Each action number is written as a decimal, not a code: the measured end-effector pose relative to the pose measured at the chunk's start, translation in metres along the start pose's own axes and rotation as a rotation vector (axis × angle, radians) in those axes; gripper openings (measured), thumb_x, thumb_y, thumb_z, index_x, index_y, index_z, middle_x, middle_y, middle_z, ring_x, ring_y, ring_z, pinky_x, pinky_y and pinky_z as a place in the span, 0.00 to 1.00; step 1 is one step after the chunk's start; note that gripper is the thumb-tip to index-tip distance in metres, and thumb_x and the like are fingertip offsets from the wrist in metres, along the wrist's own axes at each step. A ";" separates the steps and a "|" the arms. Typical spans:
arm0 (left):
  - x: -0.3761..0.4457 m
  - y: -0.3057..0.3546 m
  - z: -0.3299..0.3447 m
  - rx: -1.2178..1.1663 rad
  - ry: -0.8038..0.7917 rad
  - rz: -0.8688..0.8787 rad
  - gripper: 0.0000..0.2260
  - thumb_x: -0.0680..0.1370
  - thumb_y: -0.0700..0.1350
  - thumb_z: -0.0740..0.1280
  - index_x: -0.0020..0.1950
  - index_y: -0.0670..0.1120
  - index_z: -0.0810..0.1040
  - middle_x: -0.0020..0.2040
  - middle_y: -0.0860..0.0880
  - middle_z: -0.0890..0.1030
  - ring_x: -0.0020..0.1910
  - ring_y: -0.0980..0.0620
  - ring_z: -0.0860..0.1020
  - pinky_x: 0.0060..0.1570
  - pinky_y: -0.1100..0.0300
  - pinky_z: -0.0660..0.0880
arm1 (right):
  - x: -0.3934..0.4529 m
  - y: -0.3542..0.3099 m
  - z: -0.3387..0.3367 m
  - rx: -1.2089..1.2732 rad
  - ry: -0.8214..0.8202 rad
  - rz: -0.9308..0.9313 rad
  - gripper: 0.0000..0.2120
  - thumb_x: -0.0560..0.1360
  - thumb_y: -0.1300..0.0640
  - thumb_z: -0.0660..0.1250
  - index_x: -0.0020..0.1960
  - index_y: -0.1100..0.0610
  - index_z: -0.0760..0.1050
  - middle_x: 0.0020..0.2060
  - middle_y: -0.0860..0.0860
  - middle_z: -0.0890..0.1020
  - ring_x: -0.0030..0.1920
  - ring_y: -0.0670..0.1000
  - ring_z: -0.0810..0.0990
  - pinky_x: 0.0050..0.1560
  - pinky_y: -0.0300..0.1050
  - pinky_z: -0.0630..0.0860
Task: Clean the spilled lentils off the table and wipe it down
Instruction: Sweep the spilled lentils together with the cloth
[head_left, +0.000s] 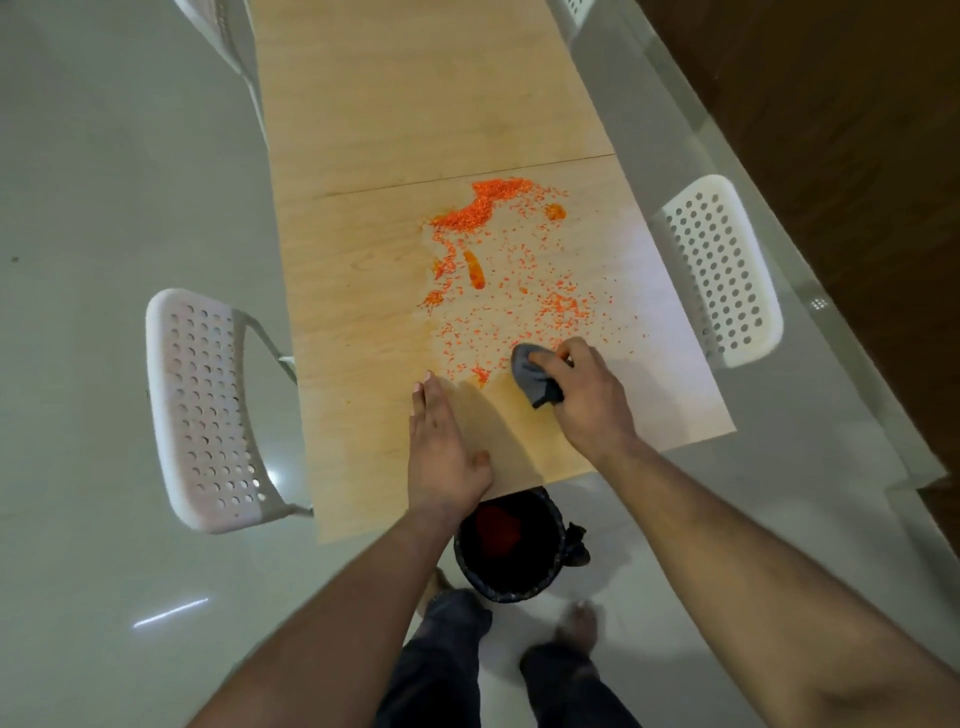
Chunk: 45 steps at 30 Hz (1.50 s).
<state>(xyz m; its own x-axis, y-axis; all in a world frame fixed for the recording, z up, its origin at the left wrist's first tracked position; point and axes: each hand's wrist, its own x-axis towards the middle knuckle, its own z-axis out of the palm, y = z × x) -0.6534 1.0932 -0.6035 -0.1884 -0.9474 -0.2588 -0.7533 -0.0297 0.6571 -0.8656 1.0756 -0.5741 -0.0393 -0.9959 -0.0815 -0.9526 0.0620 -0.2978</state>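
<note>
Orange lentils (498, 260) lie scattered over the near half of a long light wooden table (363, 322), with thicker heaps at the far side and wet orange smears among them. My right hand (587, 395) grips a bunched grey cloth (530, 376) and presses it on the table at the near edge of the spill. My left hand (444, 452) lies flat with fingers straight, palm down on the table near its front edge, just left of the cloth. Under that edge stands a black-lined bin (511, 545) holding some orange lentils.
A white perforated chair (202, 410) stands at the table's left side and another white perforated chair (722, 270) at its right. More chairs are at the far end. My legs and bare feet stand on the glossy tiled floor (104, 208) behind the bin.
</note>
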 end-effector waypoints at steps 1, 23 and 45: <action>-0.001 0.003 0.005 0.002 0.004 -0.003 0.54 0.74 0.44 0.75 0.85 0.41 0.37 0.87 0.45 0.44 0.85 0.45 0.42 0.82 0.45 0.54 | -0.012 -0.001 0.000 0.017 0.004 -0.025 0.29 0.72 0.68 0.70 0.71 0.51 0.74 0.55 0.55 0.70 0.56 0.60 0.72 0.38 0.55 0.77; 0.016 0.121 0.116 -0.009 0.316 -0.393 0.60 0.71 0.54 0.81 0.85 0.39 0.40 0.86 0.42 0.48 0.85 0.44 0.44 0.84 0.49 0.43 | 0.026 0.124 -0.054 0.047 -0.212 -0.466 0.26 0.78 0.65 0.66 0.74 0.50 0.71 0.60 0.54 0.67 0.59 0.57 0.68 0.42 0.53 0.70; 0.047 0.171 0.141 -0.080 0.334 -0.444 0.53 0.76 0.50 0.78 0.86 0.41 0.42 0.86 0.44 0.50 0.85 0.45 0.44 0.84 0.46 0.49 | 0.088 0.180 -0.071 -0.012 -0.200 -0.648 0.26 0.72 0.60 0.76 0.68 0.49 0.74 0.58 0.52 0.70 0.59 0.57 0.71 0.38 0.53 0.77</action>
<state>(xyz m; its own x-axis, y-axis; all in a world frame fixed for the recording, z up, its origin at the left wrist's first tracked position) -0.8800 1.0889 -0.6029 0.3556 -0.8874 -0.2934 -0.6620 -0.4608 0.5911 -1.0616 0.9943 -0.5673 0.5961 -0.8002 -0.0655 -0.7685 -0.5450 -0.3352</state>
